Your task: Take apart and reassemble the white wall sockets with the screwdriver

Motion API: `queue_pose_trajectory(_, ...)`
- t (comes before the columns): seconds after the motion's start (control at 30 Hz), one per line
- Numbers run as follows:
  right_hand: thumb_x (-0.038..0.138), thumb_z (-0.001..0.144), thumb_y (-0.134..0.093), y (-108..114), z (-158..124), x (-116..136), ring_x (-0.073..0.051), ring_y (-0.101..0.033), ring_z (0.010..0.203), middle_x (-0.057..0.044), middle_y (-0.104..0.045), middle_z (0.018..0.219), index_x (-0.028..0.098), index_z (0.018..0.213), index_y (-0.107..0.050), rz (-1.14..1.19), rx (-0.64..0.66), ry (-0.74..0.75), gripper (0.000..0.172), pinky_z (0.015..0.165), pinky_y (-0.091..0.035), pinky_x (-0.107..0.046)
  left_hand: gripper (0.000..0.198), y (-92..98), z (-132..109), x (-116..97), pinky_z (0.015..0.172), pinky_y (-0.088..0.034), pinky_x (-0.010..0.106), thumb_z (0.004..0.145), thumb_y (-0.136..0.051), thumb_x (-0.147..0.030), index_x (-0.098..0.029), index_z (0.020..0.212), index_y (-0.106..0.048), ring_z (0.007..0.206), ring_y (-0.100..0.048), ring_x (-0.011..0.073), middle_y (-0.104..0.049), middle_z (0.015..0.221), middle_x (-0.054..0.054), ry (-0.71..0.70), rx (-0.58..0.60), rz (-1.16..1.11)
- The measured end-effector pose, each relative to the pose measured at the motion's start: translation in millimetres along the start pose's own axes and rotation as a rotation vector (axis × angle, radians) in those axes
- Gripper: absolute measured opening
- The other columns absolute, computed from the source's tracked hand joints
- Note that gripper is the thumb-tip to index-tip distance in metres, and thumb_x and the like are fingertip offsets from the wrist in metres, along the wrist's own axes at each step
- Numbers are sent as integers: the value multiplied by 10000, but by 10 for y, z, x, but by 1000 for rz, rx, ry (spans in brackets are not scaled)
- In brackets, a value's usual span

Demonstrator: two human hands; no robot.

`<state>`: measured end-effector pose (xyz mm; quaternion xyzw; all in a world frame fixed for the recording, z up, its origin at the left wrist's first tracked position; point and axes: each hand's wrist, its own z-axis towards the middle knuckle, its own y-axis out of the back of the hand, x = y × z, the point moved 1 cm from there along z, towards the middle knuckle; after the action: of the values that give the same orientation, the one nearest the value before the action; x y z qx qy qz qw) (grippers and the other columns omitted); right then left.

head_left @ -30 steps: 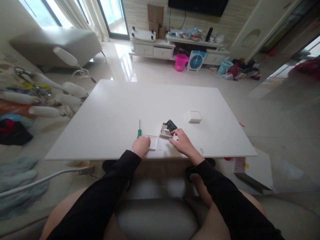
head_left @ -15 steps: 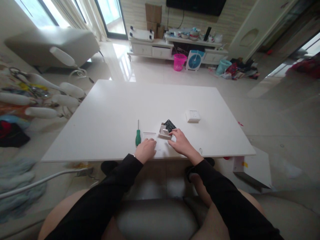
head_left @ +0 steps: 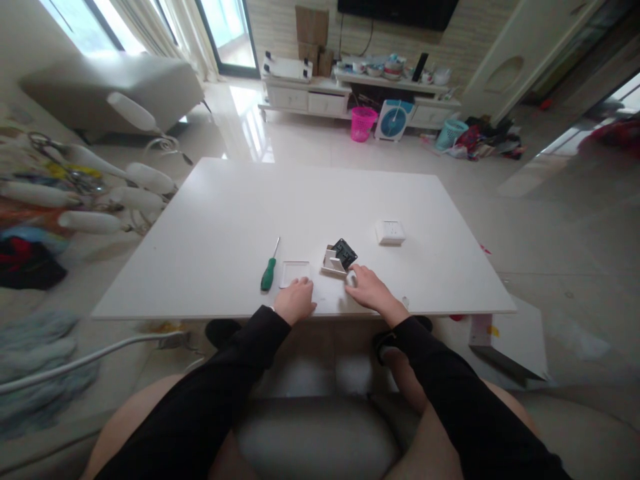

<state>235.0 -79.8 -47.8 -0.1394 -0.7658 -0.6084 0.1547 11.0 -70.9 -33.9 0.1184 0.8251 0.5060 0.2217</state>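
Note:
I sit at a white table (head_left: 240, 220). My left hand (head_left: 295, 300) rests near the front edge, fingers curled loosely, just below a white square frame plate (head_left: 295, 273); nothing shows in it. My right hand (head_left: 367, 287) lies to the right, its fingertips pinched on a small white piece (head_left: 351, 278), right beside a dismantled switch (head_left: 339, 257) with a black part on a white base. A green-handled screwdriver (head_left: 269, 269) lies left of the plate. A whole white wall switch (head_left: 390, 232) sits farther right.
A drying rack with white bars (head_left: 100, 193) stands left of the table. A cable (head_left: 75, 360) runs across the floor at lower left. A TV cabinet (head_left: 345, 97), pink basket (head_left: 362, 124) and fan (head_left: 394, 121) stand far behind.
My left hand slid right off the frame plate, which now lies bare. My right hand drew back slightly from the dismantled switch toward the table edge.

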Motion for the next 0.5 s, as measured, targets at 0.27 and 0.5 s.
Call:
queue_pose_trajectory(0.27,243,876,-633,-68,-8,-1,-304,-632,1185,-167,-672,1285,172,1303,-615,-56,60,59,433,1008,-483,-390,291,11,-18,2,1008,-550,460,900,-634,-272,-147,1163,-647,1270,-623,363,-620,1362,199,6,14,-12)
queue_pose_trajectory(0.5,223,870,-608,14,-81,84,-312,-668,1086,-185,-691,1208,149,1202,-664,-77,144,93,344,940,-505,-387,384,79,27,-42,1088,-493,425,955,-577,-294,-100,1287,-572,1304,-610,338,-642,1325,216,22,-87,-116)
